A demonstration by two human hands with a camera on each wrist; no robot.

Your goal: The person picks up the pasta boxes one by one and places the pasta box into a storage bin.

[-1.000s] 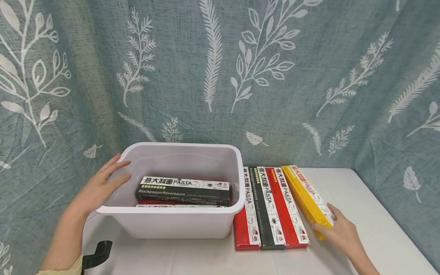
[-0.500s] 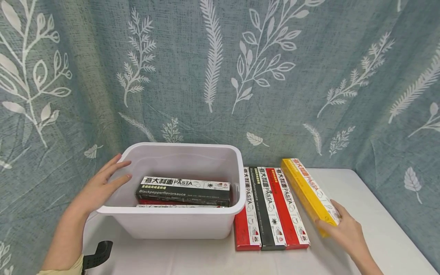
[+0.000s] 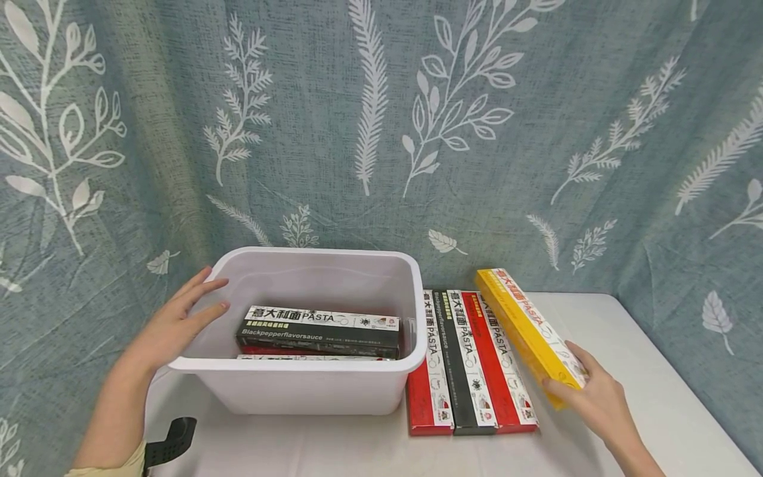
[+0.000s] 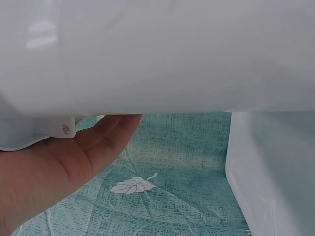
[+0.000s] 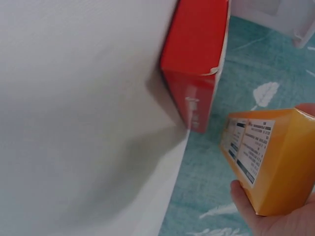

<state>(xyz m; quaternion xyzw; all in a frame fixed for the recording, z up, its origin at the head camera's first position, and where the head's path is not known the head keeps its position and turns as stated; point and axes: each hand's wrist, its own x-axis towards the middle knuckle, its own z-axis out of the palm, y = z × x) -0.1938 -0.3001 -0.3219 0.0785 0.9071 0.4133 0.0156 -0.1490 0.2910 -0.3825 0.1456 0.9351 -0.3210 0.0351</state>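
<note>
The right hand (image 3: 599, 399) holds a yellow pasta box (image 3: 529, 330) by its near end, with the thumb and fingers clamped on opposite sides. The box is raised off the table (image 3: 286, 445) at the right and slants so that its far end points left. In the head view, that end covers part of the right red box (image 3: 497, 371); the right wrist view shows the yellow box apart from a red box.

The left hand (image 3: 175, 326) is at the left rim of a white bin (image 3: 301, 392), its fingers extended and apart; how firmly they touch the rim, I cannot tell. Inside the bin, a black pasta box (image 3: 318, 336) lies crosswise on top, and a red pasta box (image 3: 298, 356) shows lower down on the near side.

Just right of the bin, three boxes lie side by side, running near to far: the left red box (image 3: 420, 401), a black box (image 3: 466, 391) between, and the right red box. A blue-green curtain (image 3: 316, 132) with white leaf patterns hangs along the far side.
</note>
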